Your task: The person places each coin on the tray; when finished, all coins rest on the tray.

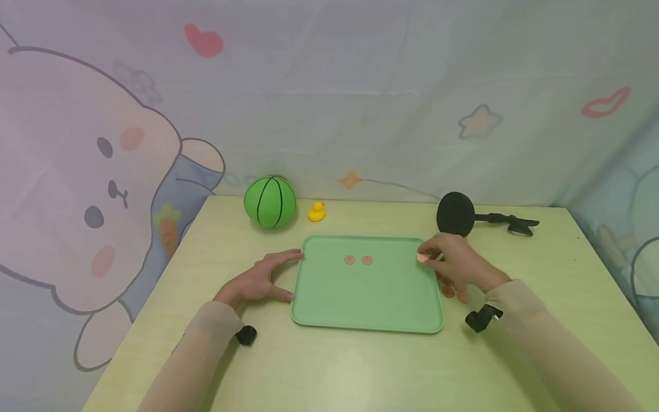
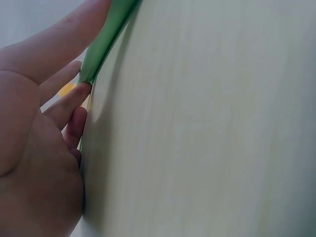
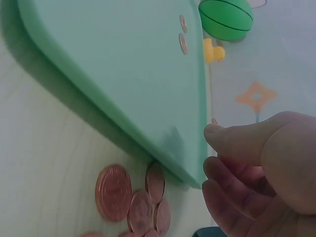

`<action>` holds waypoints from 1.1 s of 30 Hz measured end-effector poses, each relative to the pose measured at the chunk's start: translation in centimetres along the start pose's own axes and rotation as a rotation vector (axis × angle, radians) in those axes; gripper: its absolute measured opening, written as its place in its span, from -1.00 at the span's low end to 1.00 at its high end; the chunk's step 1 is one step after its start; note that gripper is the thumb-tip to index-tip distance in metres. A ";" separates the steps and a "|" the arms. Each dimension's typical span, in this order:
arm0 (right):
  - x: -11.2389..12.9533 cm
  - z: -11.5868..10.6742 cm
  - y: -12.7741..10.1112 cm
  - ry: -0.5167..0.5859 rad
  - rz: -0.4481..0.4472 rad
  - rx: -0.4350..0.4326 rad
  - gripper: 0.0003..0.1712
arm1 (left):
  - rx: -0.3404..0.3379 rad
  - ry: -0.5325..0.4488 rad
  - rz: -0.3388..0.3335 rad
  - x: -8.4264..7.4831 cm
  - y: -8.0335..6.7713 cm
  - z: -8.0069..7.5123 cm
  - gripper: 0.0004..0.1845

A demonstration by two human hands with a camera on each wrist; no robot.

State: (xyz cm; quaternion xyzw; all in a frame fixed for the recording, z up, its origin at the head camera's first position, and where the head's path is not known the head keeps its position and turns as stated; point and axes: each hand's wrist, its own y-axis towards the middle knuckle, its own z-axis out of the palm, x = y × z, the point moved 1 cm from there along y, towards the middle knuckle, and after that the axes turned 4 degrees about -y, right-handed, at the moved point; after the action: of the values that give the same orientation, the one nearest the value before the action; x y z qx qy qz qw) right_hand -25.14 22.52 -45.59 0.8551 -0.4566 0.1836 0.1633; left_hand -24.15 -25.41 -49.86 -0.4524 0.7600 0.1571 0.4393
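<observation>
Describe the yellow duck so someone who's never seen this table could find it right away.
Look along the far edge of the pale wooden table, beyond the green tray. The yellow duck sits just right of the green ball: the smallest thing there, and the only yellow one.

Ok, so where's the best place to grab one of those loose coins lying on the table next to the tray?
Probably the outermost coin, pinched across its rim from above on the side facing away from the tray. The coins lie flat and overlap beside the tray's edge, so the exposed rim looks easiest to reach.
</observation>
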 end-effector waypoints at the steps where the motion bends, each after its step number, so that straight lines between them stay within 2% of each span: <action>1: 0.1 0.1 0.1 -0.001 -0.009 -0.002 -0.75 | 0.001 0.003 0.000 0.0 0.0 0.0 0.07; 14: 1.6 1.7 2.1 0.022 -0.056 0.018 -0.82 | 0.008 0.015 0.004 -0.4 -0.1 -0.1 0.06; 24: 2.2 3.0 3.6 0.054 -0.022 0.050 -0.78 | 0.009 0.021 0.012 -0.3 0.0 -0.2 0.06; 33: 2.7 4.0 4.9 0.059 -0.059 0.055 -0.82 | 0.008 0.013 0.010 -0.2 -0.1 -0.1 0.06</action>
State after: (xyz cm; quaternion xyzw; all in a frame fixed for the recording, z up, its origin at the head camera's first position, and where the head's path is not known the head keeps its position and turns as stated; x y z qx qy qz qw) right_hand -27.20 16.22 -47.34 0.8665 -0.4210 0.2165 0.1584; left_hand -24.05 -25.43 -49.62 -0.4477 0.7660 0.1532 0.4353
